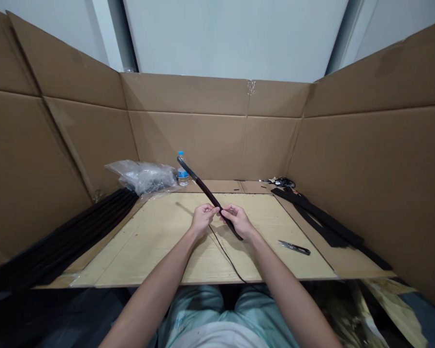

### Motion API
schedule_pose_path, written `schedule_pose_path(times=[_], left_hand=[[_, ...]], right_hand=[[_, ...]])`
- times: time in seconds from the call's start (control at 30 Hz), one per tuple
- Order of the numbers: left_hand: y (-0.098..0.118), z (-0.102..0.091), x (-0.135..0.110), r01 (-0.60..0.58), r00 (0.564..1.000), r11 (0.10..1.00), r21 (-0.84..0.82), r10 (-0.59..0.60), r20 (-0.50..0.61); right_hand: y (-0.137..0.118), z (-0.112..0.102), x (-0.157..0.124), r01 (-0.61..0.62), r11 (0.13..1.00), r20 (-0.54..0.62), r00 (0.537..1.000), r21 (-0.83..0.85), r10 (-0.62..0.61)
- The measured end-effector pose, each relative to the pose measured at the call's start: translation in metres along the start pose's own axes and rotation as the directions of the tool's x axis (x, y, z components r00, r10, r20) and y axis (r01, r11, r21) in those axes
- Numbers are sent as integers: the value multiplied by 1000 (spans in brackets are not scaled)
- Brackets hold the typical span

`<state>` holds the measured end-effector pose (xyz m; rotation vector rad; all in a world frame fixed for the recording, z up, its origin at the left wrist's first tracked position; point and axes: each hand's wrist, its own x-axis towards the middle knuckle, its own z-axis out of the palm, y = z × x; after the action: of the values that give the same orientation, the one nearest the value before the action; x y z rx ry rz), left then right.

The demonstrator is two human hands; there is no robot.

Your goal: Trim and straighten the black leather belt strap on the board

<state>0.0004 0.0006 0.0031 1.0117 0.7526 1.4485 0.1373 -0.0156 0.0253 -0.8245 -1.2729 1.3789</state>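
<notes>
A long, slim dark rod (207, 192), black with a brownish tint and a shiny upper end, slants across the middle above the board. My right hand (238, 220) is closed around its lower half, thumb and fingers pinched together. On the other side my left hand (203, 217) is closed too, its fingertips meeting the right ones at the rod. From beneath the left fingers a thin black cord (223, 250) runs down over the table's front edge. Just what each fingertip pinches is too small to see clearly. Thread snips (294, 247) lie to the right of my right hand.
Black strips (322, 217) lie at the right, and a bundle of long dark pieces (76, 227) at the left. Behind stand a clear plastic bag (145, 176), a water bottle (183, 178) and a small dark tangle (283, 182). Cardboard walls (188, 140) enclose the board (130, 251).
</notes>
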Motion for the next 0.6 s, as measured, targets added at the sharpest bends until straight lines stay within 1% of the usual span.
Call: schedule_pose_path(times=[0.17, 0.33, 0.43, 0.6], left_hand=[[2, 0, -1, 27, 999, 1000, -2, -27, 25], [2, -1, -2, 45, 997, 999, 1, -45, 69], [0, -1, -1, 37, 996, 999, -4, -37, 85], [-4, -2, 0, 17, 995, 1000, -20, -15, 98]], right_hand=[[2, -4, 2, -39, 999, 31, 999, -31, 40], [-1, -6, 0, -73, 995, 49, 996, -72, 76], [-3, -7, -2, -88, 992, 42, 995, -90, 92], [0, -6, -3, -82, 993, -10, 997, -86, 82]])
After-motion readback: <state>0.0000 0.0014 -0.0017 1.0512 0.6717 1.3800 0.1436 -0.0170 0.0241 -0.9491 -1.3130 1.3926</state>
